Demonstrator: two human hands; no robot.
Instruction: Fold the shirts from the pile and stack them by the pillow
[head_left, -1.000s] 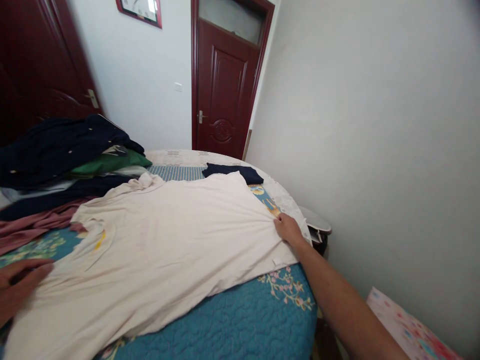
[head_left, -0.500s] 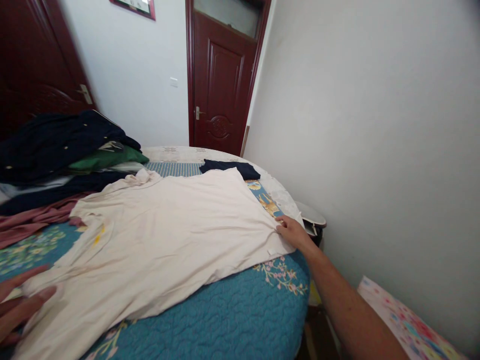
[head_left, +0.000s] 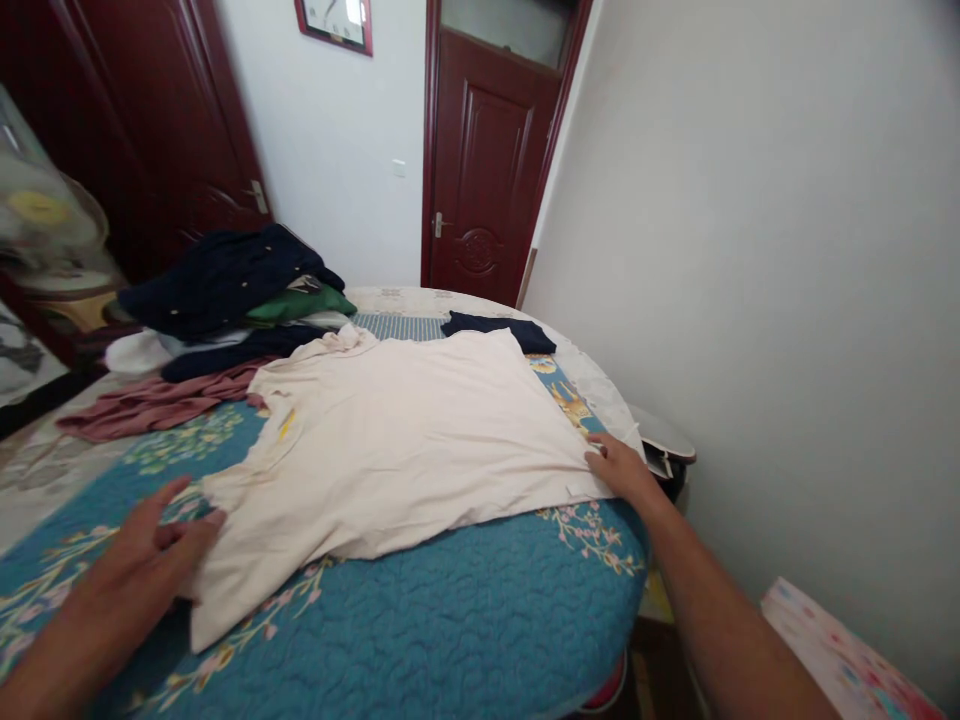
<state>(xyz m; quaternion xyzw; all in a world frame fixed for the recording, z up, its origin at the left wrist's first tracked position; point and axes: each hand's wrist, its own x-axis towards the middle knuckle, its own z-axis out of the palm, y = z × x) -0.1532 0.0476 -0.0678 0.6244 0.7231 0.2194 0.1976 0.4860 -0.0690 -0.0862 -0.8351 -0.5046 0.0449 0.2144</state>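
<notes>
A cream T-shirt (head_left: 405,430) lies spread out across the bed, its neckline with a yellow mark facing left. Creases run through the cloth toward the hem at the right. My right hand (head_left: 619,468) pinches that hem near its corner. At the near left, my left hand (head_left: 154,555) is beside the sleeve, thumb and forefinger apart. Its thumb tip overlaps the sleeve's edge; the other fingers are partly hidden under the hand.
A teal quilted cover (head_left: 465,610) lies beneath. Dark blue garments (head_left: 225,285), a green piece (head_left: 300,305) and a pink garment (head_left: 165,400) are heaped at the left. A folded navy garment (head_left: 525,335) lies beyond the shirt. A white wall (head_left: 750,250) rises at the right.
My view has swung left. The near sleeve now lies flatter on the quilt, and my left hand has its fingers apart beside it. My right hand stays at the hem.
</notes>
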